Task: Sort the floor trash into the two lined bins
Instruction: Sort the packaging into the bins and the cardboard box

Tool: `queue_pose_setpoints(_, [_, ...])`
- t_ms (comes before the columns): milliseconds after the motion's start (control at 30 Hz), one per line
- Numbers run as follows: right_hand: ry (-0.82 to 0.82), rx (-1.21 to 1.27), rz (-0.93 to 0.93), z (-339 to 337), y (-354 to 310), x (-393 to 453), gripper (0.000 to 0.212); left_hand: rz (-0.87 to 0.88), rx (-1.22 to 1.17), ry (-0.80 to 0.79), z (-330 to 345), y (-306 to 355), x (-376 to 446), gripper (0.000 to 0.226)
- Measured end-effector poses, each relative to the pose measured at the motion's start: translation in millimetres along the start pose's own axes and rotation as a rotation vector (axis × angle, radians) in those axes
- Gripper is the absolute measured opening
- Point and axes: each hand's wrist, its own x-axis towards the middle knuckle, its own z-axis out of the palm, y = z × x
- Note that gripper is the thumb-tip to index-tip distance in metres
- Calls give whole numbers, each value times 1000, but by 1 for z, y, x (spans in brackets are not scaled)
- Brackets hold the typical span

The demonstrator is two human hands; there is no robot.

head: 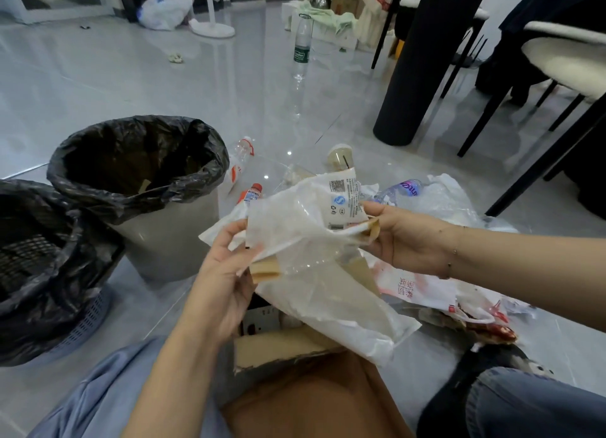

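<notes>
Plastic, clear and crinkled, makes up the wrapper [314,240] that both hands hold up over the floor [98,86], just right of the grey bin [170,234]. It is see-through with a white printed label at its upper right, and a strip of brown card shows inside it at each held end. A long clear tail hangs down toward the lap.

The left hand [226,273] pinches the wrapper's lower left edge, thumb curled over the plastic and card. The right hand [400,237] pinches the upper right corner under the label. Stretched between them like this, the wrapper seems held open for a look, probably to judge whether plastic and card belong in the same bin.

The grey bin stands upright with a black liner folded over its rim; a scrap of card lies inside. Left of it and touching it is the mesh bin [82,326], also lined in black.

Right of the grey bin, behind and under the wrapper, lies the rest of the pile: small bottles [242,162], a lidded cup [339,155], a white bag [442,201] and red-printed packaging [426,290]. Farther back from the grey bin, a bottle [301,48] stands alone. Cardboard [295,345] lies below the wrapper, by the knees.
</notes>
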Motion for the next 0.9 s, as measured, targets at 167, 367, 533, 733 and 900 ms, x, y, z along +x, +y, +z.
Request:
queue_pose_setpoints(167, [-41, 94, 11, 23, -18, 7, 25, 215, 80, 91, -5, 38, 2, 32])
queue_pose_setpoints(367, [-57, -61, 113, 45, 4, 27, 53, 727, 392, 498, -18, 94, 21, 35])
queue_pose_setpoints(533, [-142, -189, 202, 51, 20, 30, 44, 781, 862, 785, -46, 128, 66, 45])
queue_pose_setpoints(733, [-14, -151, 168, 39, 21, 37, 40, 449, 1308, 770, -67, 141, 91, 67])
queue_pose_setpoints(900, [56, -161, 93, 33, 17, 37, 29, 708, 1281, 626, -47, 114, 61, 39])
